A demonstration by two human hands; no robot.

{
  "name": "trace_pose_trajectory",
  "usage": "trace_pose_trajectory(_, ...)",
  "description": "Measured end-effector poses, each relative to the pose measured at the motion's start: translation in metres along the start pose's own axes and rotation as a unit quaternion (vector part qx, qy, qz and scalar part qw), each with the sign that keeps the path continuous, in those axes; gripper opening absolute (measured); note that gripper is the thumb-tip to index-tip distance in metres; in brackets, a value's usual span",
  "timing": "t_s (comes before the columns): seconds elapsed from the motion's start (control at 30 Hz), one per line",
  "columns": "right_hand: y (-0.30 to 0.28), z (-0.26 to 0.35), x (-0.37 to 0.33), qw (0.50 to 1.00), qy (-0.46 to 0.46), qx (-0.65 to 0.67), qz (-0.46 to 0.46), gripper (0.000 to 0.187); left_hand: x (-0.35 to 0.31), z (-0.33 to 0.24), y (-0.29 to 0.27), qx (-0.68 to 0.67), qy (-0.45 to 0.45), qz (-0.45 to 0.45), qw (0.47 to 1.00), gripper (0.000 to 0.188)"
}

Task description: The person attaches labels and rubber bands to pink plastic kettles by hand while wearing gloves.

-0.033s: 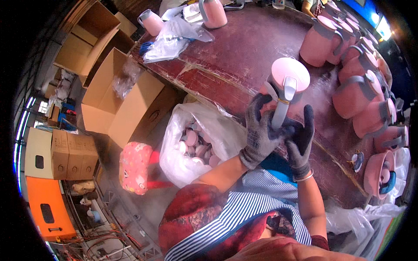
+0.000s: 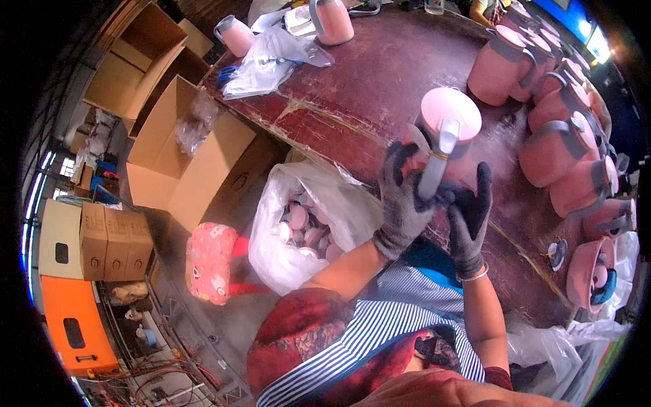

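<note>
A pink jug [image 2: 450,110] stands on the dark red table [image 2: 386,81], its grey handle [image 2: 432,175] (a thin band [image 2: 439,156] is looped round it) pointing toward the person. The gloved left hand [image 2: 405,207] is at the handle, though whether it grips cannot be told; the gloved right hand [image 2: 469,220], fingers spread, is just beside it. More pink jugs [image 2: 549,157] line the table's right side.

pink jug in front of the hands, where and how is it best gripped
Probably by the grey handle, coming from the person's own side: it juts out from the jug toward the person, long and narrow enough for fingers to wrap, while the lid is broad and flat.
</note>
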State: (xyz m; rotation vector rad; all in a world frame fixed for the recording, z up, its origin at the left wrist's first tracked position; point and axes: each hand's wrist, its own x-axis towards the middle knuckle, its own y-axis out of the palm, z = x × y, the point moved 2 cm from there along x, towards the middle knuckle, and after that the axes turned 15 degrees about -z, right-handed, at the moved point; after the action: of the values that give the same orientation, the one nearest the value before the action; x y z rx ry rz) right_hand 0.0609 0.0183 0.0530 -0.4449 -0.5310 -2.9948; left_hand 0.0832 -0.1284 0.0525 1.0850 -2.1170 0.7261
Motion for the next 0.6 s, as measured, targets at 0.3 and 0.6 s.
trace_pose_trajectory(0.3,-0.055,-0.064,0.062,0.82,-0.199,-0.534,0.061,0.059,0.157,0.223,-0.04,0.298,0.222,-0.17,0.912,0.023)
trace_pose_trajectory(0.6,-0.047,-0.079,0.063,0.726,-0.181,-0.648,0.143,0.063,0.243,0.313,-0.061,0.189,-0.018,-0.307,0.933,0.054)
